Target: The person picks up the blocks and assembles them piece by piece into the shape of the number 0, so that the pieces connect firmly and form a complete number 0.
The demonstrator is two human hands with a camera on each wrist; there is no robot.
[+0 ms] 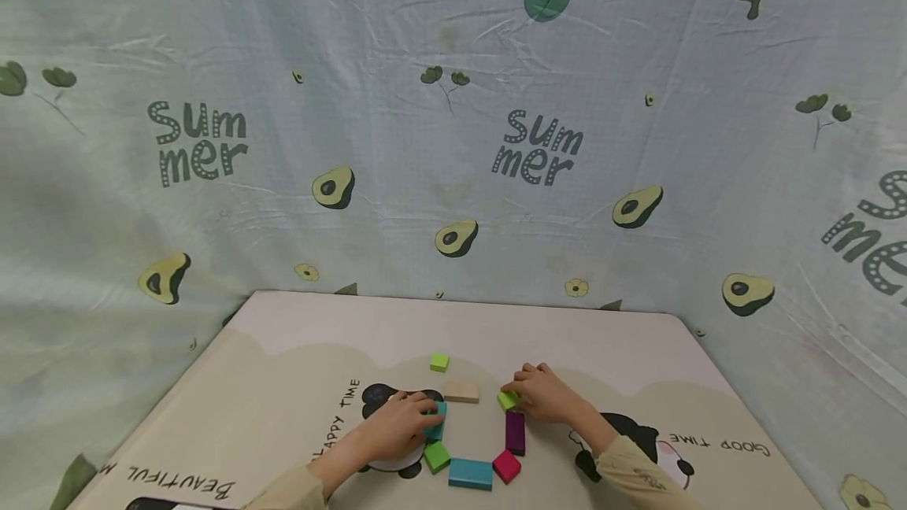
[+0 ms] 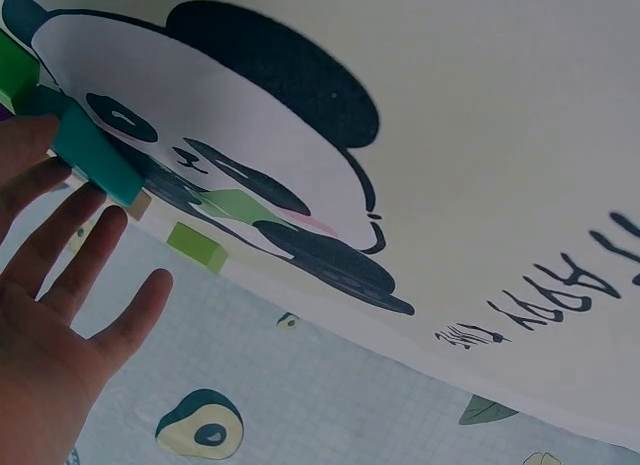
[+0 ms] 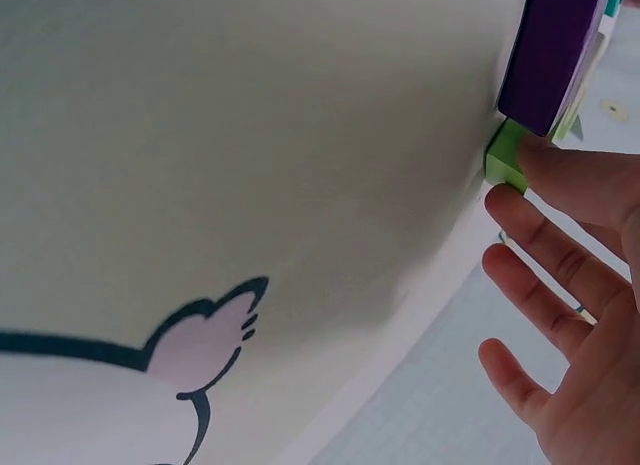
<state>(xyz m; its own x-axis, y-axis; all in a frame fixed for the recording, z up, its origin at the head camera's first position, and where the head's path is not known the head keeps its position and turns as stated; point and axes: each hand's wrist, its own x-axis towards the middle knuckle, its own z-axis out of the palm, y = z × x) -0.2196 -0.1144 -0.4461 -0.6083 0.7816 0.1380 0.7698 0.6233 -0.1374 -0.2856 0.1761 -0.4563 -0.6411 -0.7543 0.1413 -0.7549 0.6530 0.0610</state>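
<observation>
In the head view, my left hand [image 1: 400, 425] reaches over a teal block [image 1: 437, 420] on the left side of a ring of blocks. The left wrist view shows its thumb and fingertips at the teal block [image 2: 95, 153], the other fingers spread. A small green block [image 1: 507, 400] at the ring's far right corner is pinched between my right thumb and forefinger. Fingers of the right hand [image 3: 575, 285] hang apart beside it in the right wrist view. A purple block [image 1: 515, 433] lies just nearer than the pinched green block [image 3: 506, 155].
A pale wooden block [image 1: 462, 392] forms the far side. Nearer lie another green block [image 1: 436, 457], a long blue block [image 1: 471, 474] and a pinkish-red block [image 1: 506, 466]. Behind the ring is a separate green block [image 1: 439, 362]. A printed curtain [image 1: 397, 140] hangs beyond the table [image 1: 305, 329].
</observation>
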